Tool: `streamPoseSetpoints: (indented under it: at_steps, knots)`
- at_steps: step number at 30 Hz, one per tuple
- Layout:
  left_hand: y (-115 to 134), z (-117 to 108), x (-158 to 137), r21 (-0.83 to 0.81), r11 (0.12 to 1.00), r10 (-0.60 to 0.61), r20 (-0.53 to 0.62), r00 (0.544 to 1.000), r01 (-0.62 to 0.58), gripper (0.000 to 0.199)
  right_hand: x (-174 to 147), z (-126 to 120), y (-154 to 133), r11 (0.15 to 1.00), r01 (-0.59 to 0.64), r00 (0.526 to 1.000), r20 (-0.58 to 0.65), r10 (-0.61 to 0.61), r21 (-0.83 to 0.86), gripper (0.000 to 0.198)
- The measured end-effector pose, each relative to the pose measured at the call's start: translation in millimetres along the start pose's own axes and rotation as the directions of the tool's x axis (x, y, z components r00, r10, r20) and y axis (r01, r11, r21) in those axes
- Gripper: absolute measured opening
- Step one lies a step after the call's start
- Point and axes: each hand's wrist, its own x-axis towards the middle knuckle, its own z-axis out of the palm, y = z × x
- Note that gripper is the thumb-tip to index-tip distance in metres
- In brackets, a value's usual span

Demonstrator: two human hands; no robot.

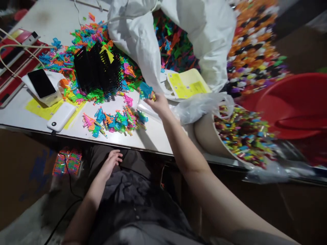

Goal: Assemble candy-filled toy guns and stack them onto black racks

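Gripping a blue toy [145, 90] in the closed fingers of the right hand [159, 104], over the bench [20, 115], in from its near edge, beside clustered toys [120, 119]. Holding the left hand [111, 162] loosely open, just off that edge.

White sack [213, 44]: top cut by upper edge. Right of sack: red basin [301, 98] cut off, orange pieces [251, 44] blurred. Before sack: yellow label [190, 86] print unreadable, right hand [158, 103] partly hiding blue toy [145, 90].
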Motion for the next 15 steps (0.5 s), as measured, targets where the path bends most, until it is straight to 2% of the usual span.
streamPoseSetpoints:
  at_steps: [2,4,6,8,10,12,15]
  knots:
    - [14,24,-23,-0.099,0.988,0.118,0.033,0.992,-0.114,0.051,-62,-3,-11,0.983,0.180,0.983,-0.034,-0.181,-0.022,0.015]
    - [27,49,-44,-0.224,0.963,0.177,0.112,0.978,-0.148,0.067,-128,2,-19,0.923,0.385,0.923,0.021,-0.384,-0.007,0.008]
    - [36,69,-59,-0.312,0.940,0.189,0.146,0.971,-0.136,0.062,-187,8,-22,0.879,0.477,0.876,0.081,-0.476,0.008,0.007]
    - [37,83,-67,-0.337,0.933,0.167,0.100,0.981,-0.125,0.051,-230,13,-18,0.872,0.489,0.864,0.126,-0.487,0.017,0.012]
    - [32,91,-71,-0.311,0.942,0.141,0.022,0.990,-0.127,0.044,-253,12,-7,0.872,0.487,0.856,0.172,-0.488,0.051,0.020]
    - [22,95,-75,-0.265,0.955,0.127,-0.031,0.991,-0.131,0.041,-263,7,6,0.863,0.490,0.834,0.218,-0.506,0.125,0.024]
    - [3,97,-79,-0.199,0.972,0.115,-0.043,0.992,-0.121,0.037,-271,-4,25,0.837,0.458,0.810,0.248,-0.532,0.300,0.026]
